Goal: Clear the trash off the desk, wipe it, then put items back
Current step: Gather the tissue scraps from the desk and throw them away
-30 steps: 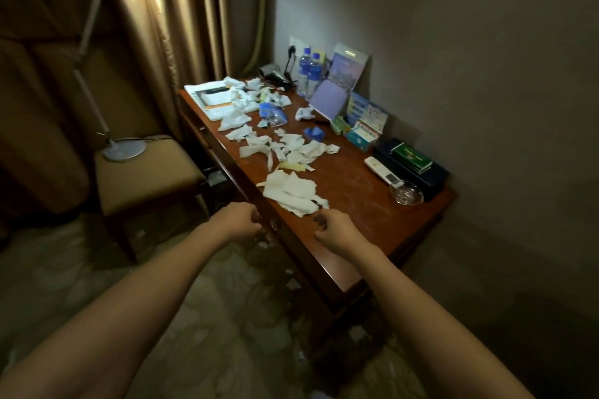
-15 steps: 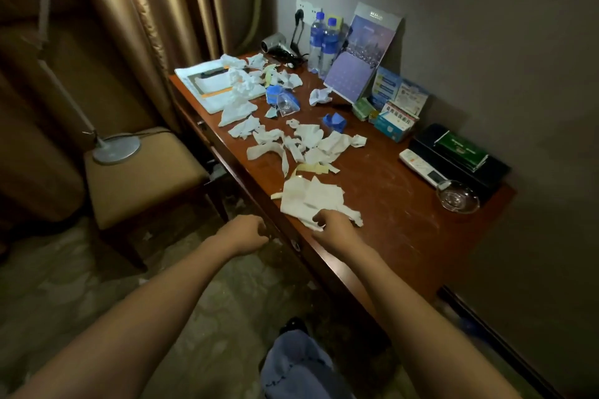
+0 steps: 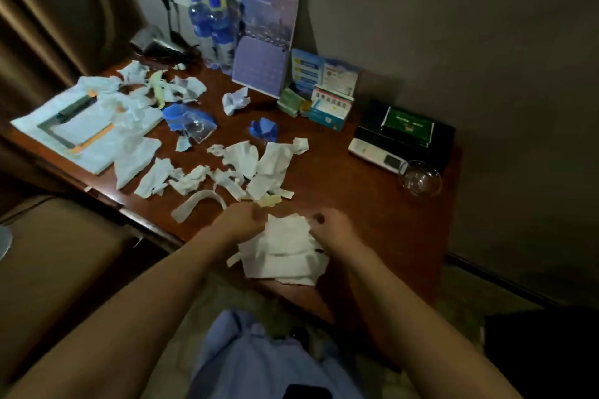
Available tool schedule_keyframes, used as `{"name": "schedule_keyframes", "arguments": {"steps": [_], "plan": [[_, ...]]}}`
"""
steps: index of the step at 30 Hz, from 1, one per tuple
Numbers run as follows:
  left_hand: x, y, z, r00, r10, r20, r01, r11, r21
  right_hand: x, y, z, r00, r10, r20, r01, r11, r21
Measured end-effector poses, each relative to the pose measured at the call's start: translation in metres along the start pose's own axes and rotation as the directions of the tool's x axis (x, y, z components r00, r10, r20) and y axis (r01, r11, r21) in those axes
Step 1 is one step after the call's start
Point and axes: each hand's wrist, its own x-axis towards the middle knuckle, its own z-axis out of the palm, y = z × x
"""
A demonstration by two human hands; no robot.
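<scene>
A brown wooden desk (image 3: 366,204) is strewn with torn white tissue scraps (image 3: 246,165) and blue wrappers (image 3: 264,129). At the near edge lies a pile of white tissues (image 3: 285,249). My left hand (image 3: 241,225) grips the pile's left side, and my right hand (image 3: 334,232) grips its right side. Both hands have curled fingers on the paper. More crumpled tissue (image 3: 235,100) lies farther back.
Two water bottles (image 3: 210,26), a calendar (image 3: 264,39), small boxes (image 3: 327,104), a remote (image 3: 377,155), a glass ashtray (image 3: 419,178) and a black tray (image 3: 408,129) line the wall side. A white folder (image 3: 74,126) lies far left. A stool (image 3: 58,253) stands left.
I have stepped closer to the desk. My left hand rose from below the edge onto the tissue pile, and both hands now grip it.
</scene>
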Motion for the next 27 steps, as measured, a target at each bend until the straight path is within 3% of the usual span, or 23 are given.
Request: {"name": "schedule_keyframes", "arguments": {"steps": [5,13,18,20,24,27], "plan": [[0.037,-0.007,-0.009,0.995,0.070,0.071,-0.074,0.996,0.057,0.001,0.019,0.014,0.982,0.186,-0.028,-0.181,0.974,0.139],[0.070,-0.019,0.015,0.903,0.366,0.223,-0.419,0.866,0.274,-0.001,0.012,0.051,0.936,0.353,-0.015,-0.352,0.934,0.058],[0.098,-0.028,0.001,0.844,0.466,0.264,-0.519,0.833,0.189,0.000,-0.002,0.076,0.886,0.458,-0.073,-0.457,0.889,0.032],[0.099,-0.028,0.001,0.812,0.476,0.337,-0.561,0.795,0.230,0.003,-0.007,0.082,0.854,0.512,-0.096,-0.507,0.859,0.070],[0.081,-0.039,0.024,0.825,0.409,0.389,-0.564,0.637,0.526,0.016,-0.016,0.084,0.800,0.591,-0.109,-0.582,0.807,0.106],[0.075,-0.049,0.038,0.839,0.420,0.347,-0.545,0.626,0.558,0.024,-0.019,0.082,0.776,0.623,-0.103,-0.616,0.783,0.088]]}}
